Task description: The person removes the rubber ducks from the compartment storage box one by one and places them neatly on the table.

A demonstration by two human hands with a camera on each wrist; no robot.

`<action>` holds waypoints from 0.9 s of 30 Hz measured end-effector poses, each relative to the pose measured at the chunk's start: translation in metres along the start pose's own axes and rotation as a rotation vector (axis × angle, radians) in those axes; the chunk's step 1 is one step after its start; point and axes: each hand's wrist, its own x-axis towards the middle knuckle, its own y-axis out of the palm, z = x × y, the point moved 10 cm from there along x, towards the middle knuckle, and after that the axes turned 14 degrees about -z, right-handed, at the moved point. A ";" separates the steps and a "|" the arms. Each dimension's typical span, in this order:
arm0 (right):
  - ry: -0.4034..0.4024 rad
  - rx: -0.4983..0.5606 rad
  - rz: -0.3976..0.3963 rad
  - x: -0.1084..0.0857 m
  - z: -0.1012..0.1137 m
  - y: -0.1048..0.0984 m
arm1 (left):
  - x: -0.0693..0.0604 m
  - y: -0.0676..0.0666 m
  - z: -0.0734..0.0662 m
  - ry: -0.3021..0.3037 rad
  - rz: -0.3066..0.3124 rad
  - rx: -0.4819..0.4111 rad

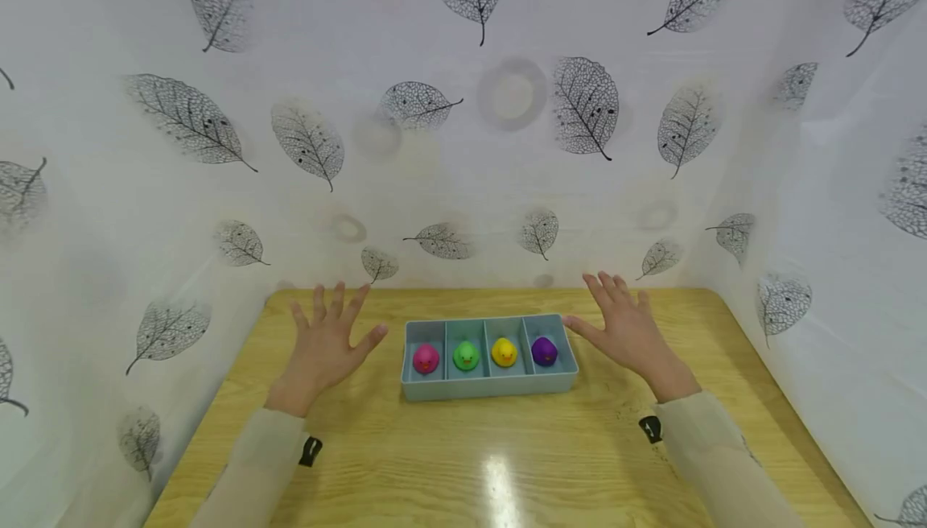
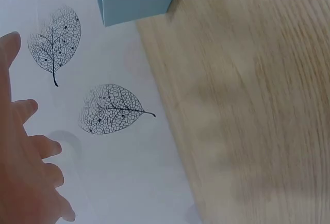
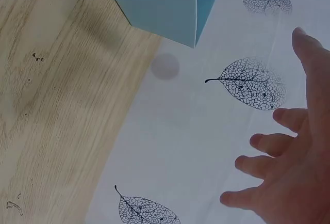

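A pale blue tray [image 1: 488, 387] with several compartments in a row sits on the wooden table. Its compartments, left to right, hold one small toy duck each: a pink duck [image 1: 426, 359], a green duck [image 1: 467, 356], a yellow duck [image 1: 504, 352] and a purple duck [image 1: 544, 352]. My left hand [image 1: 326, 347] is spread to the left of the tray, holding nothing. To the right, my right hand [image 1: 626, 331] is also spread with nothing in it, its thumb close to the tray's right end. Both wrist views show the fingers apart and a tray end nearby.
The wooden table [image 1: 449, 455] extends in front of the tray and to both sides. A white sheet [image 1: 463, 174] printed with dark leaves hangs behind the table and along its left and right sides. Small dark marks [image 3: 37, 57] lie on the tabletop at the right.
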 end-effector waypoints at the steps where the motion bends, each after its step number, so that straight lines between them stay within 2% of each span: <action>1: -0.010 0.023 -0.007 0.000 0.002 0.000 | 0.000 0.001 0.000 -0.002 0.005 -0.008; 8: -0.094 0.135 -0.066 -0.001 0.013 -0.004 | -0.003 0.010 -0.001 -0.011 0.023 -0.049; 19: -0.042 0.283 -0.095 -0.004 0.008 0.011 | -0.009 0.034 -0.016 0.017 0.065 -0.162; 27: -0.051 0.342 -0.064 -0.009 0.014 0.027 | -0.016 0.051 -0.034 0.060 0.107 -0.167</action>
